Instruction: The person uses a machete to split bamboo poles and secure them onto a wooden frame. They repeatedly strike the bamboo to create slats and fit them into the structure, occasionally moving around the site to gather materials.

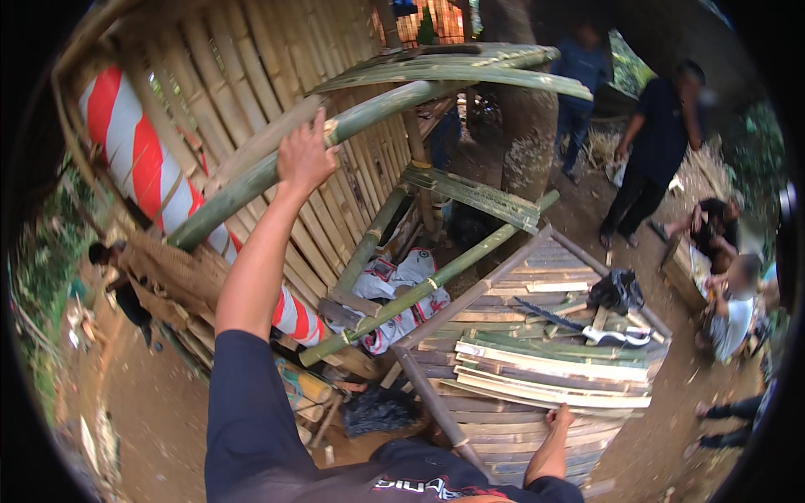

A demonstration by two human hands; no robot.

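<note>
A: What is sitting closest to us?

B: The dark blue sleeve [243, 411] of the person's left arm is filling the bottom. That arm is reaching up high.

A: What is the left hand [303, 155] doing?

B: It is pressing on a long green bamboo pole [251, 180]. The fingers are curling over the top of the pole, but I cannot tell if they are going all the way around it.

A: Where is that pole lying?

B: It is slanting across the bamboo wall [251, 75], up above the bamboo platform [537, 369].

A: And the right hand [560, 417]?

B: It is resting at the near edge of the platform, fingers closing on a pale split strip [545, 398] there.

A: What else is sitting by the platform?

B: A black bag [616, 289] is lying on its far side. A red and white striped post [142, 159] is leaning well to the left of it. Other people [658, 138] are standing past it, on the dirt.
</note>
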